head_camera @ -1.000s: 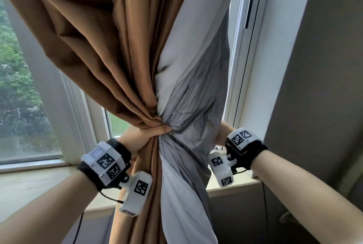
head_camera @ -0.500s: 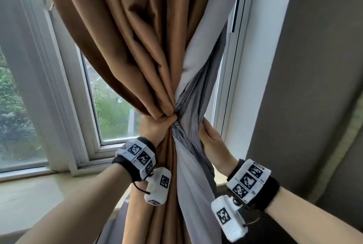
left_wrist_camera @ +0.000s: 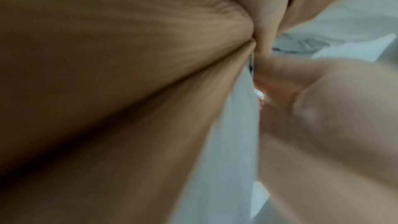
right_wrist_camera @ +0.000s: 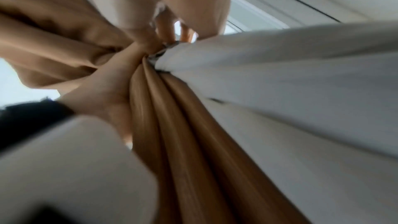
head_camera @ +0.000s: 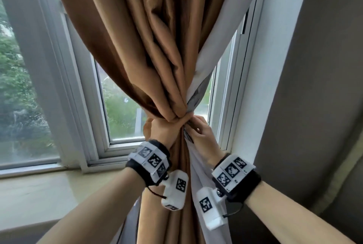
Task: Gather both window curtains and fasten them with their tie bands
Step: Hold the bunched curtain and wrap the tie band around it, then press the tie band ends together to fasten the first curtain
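Note:
A brown curtain (head_camera: 157, 47) with a white lining (head_camera: 214, 47) hangs in front of the window, drawn into a narrow waist. My left hand (head_camera: 169, 128) grips that waist from the left, fingers wrapped round the brown folds (left_wrist_camera: 107, 74). My right hand (head_camera: 198, 133) is at the waist's right side, its curled fingers (left_wrist_camera: 290, 77) pinching the grey-white lining (right_wrist_camera: 280, 74). The right wrist view shows the left hand (right_wrist_camera: 107, 88) clamped round the bunch (right_wrist_camera: 183, 125). A brown strip (head_camera: 146, 126) curves past the left wrist; I cannot tell whether it is a tie band.
White window frame (head_camera: 88, 106) stands behind the curtain, with a pale sill (head_camera: 39, 190) below it at the left. A white window reveal (head_camera: 261, 86) and a grey wall (head_camera: 314, 86) close off the right side, close to my right arm.
My right hand came up from behind the curtain near the sill to the right side of the waist. The left hand kept its grip and the bundle is tighter.

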Motion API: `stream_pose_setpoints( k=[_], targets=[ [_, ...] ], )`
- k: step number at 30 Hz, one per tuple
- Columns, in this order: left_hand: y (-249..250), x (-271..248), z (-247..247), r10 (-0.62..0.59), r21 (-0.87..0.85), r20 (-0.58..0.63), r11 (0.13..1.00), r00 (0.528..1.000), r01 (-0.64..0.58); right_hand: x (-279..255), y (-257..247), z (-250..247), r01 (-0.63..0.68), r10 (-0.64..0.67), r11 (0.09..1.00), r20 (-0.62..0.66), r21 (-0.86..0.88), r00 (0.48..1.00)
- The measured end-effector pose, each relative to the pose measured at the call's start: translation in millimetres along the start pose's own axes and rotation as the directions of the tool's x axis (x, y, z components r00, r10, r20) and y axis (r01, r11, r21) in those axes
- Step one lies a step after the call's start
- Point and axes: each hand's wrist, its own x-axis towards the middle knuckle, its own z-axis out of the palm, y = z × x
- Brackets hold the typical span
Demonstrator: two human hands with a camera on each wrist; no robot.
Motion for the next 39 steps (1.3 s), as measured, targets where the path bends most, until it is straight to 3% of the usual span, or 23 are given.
stream_pose_setpoints(
  k=[3, 4, 6, 8, 11, 13, 16, 18, 20, 22, 23, 25, 28, 29, 31, 32, 33, 36, 39],
  targets=[
    [4, -2, 8, 0.040, 0.012, -0.027, 0.999, 0.999, -0.040, -6, -8, -24, -0.172, 0.108, 0.933, 0.211, 0.316, 0.972],
    [5, -2, 12, 0.039, 0.018, -0.036, 0.999, 0.999, -0.038, -7, -15, -34, -0.204, 0.098, 0.912, 0.294, 0.355, 0.951],
    [2, -5, 21, 0.011, 0.102, -0.050, 0.995, 0.999, -0.006, -4, -28, -44, -0.181, 0.078, 0.952, 0.372, 0.249, 0.925],
    [-5, -9, 37, -0.001, 0.183, -0.049, 0.983, 0.999, 0.010, 7, -29, -40, -0.154, 0.118, 0.984, 0.310, 0.094, 0.944],
    [-17, -15, 61, -0.017, 0.223, 0.059, 0.975, 0.998, 0.003, 24, -20, -27, -0.147, 0.171, 0.963, 0.091, -0.224, 0.981],
    [-23, -11, 69, 0.069, 0.322, 0.020, 0.944, 0.997, -0.072, 28, -8, -27, -0.168, 0.164, 0.956, -0.034, -0.241, 0.986],
    [-17, -6, 71, 0.182, 0.441, 0.064, 0.877, 0.981, -0.191, 25, -9, -32, -0.149, 0.115, 0.964, -0.161, -0.221, 0.980],
    [-7, -11, 68, 0.247, 0.241, 0.101, 0.934, 0.964, -0.264, 23, -11, -34, -0.155, 0.101, 0.956, -0.214, -0.249, 0.972],
    [1, -24, 57, 0.260, -0.175, 0.147, 0.957, 0.954, -0.233, 24, -13, -37, -0.155, 0.104, 0.966, -0.236, -0.208, 0.966],
    [5, -31, 40, 0.184, -0.466, 0.326, 0.885, 0.927, -0.011, 27, -13, -41, -0.188, 0.154, 0.977, -0.273, -0.102, 0.950],
    [4, -29, 31, 0.146, -0.532, 0.422, 0.839, 0.895, 0.113, 29, -11, -44, -0.214, 0.191, 0.976, -0.301, -0.046, 0.934],
    [1, -16, 13, 0.068, -0.562, 0.499, 0.784, 0.864, 0.263, 34, -6, -51, -0.245, 0.245, 0.969, -0.324, 0.040, 0.914],
    [-2, 4, -8, -0.059, -0.507, 0.402, 0.817, 0.914, 0.275, 35, -5, -64, -0.247, 0.269, 0.962, -0.268, 0.114, 0.925],
    [-5, 8, -13, -0.041, -0.436, 0.352, 0.877, 0.935, 0.202, 35, -6, -68, -0.247, 0.272, 0.961, -0.237, 0.127, 0.933],
    [-8, 14, -19, 0.095, -0.043, 0.282, 0.995, 0.955, -0.086, 34, -6, -77, -0.237, 0.258, 0.962, -0.174, 0.133, 0.951],
    [-13, 18, -21, 0.154, 0.172, 0.287, 0.963, 0.945, -0.209, 33, -6, -80, -0.231, 0.249, 0.965, -0.146, 0.126, 0.957],
    [-16, 21, -23, 0.164, 0.297, 0.301, 0.920, 0.939, -0.256, 31, -6, -83, -0.227, 0.242, 0.966, -0.124, 0.123, 0.962],
    [-21, 30, -33, 0.137, 0.280, 0.402, 0.923, 0.905, -0.264, 27, -5, -93, -0.218, 0.230, 0.966, -0.081, 0.137, 0.970],
    [-16, 38, -39, 0.101, 0.234, 0.598, 0.927, 0.795, -0.293, 24, -5, -101, -0.230, 0.239, 0.964, -0.057, 0.134, 0.969]
  ],
)
